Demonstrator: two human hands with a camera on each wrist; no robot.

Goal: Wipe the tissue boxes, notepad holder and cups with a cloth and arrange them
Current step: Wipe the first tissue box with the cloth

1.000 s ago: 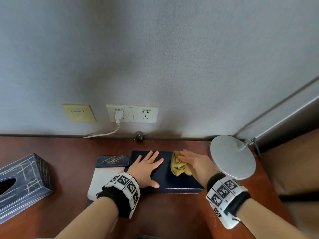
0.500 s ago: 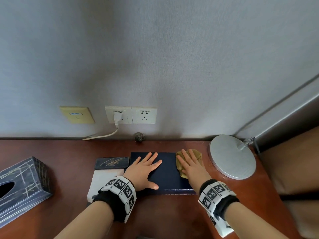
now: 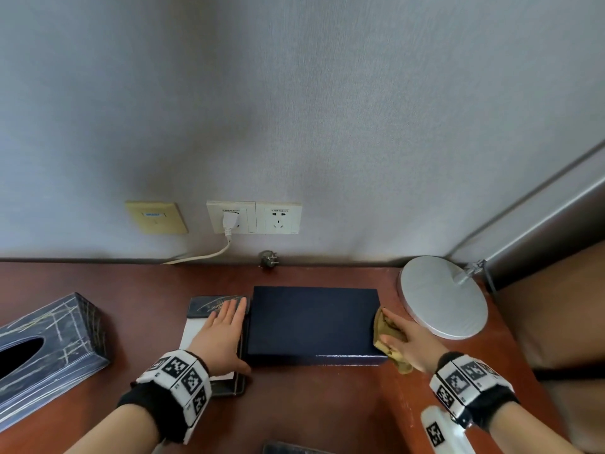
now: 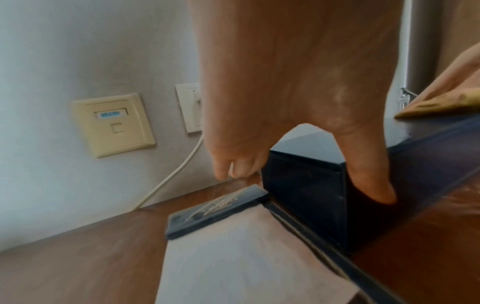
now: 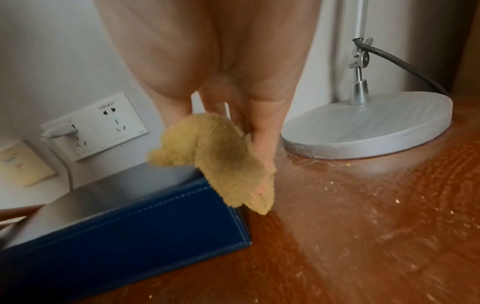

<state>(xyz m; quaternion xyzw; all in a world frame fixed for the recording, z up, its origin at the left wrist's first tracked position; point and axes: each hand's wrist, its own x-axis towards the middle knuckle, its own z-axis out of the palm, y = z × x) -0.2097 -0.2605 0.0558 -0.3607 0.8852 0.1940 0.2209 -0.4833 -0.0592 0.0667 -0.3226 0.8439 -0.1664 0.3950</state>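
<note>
At the far left edge of the desk (image 3: 304,407) sits a dark streaked tissue box (image 3: 45,352), angled so its long axis runs from near-left to far-right, its slot facing up; a wide strip of bare wood lies between it and the notepad holder (image 3: 216,304). That holder lies flat with its long axis running away from me toward the wall (image 3: 294,109), white paper showing in it. My left hand (image 3: 221,335) is laid over the paper with fingers straight and together pointing at the wall, its edge against the left end of the blue box (image 3: 311,322), thumb reaching round the box's near corner; the hand is flat and bracing, not gripping. The blue box lies flat in the middle, long axis left to right, parallel to the wall, with a band of free wood behind it up to the wall and open desk in front of it. Above on the wall are a beige plate (image 3: 156,217) and twin sockets (image 3: 253,217), a white cord (image 3: 209,255) plugged into the left one. At the box's right end my right hand (image 3: 409,342) presses the yellow cloth (image 3: 386,332) against that end face, fingers extended along it and thumb pinning the cloth, which drapes over the top corner. Just beside it stands the round lamp base (image 3: 438,296), leaving only a narrow gap for my hand. Beyond the base the desk ends.
</note>
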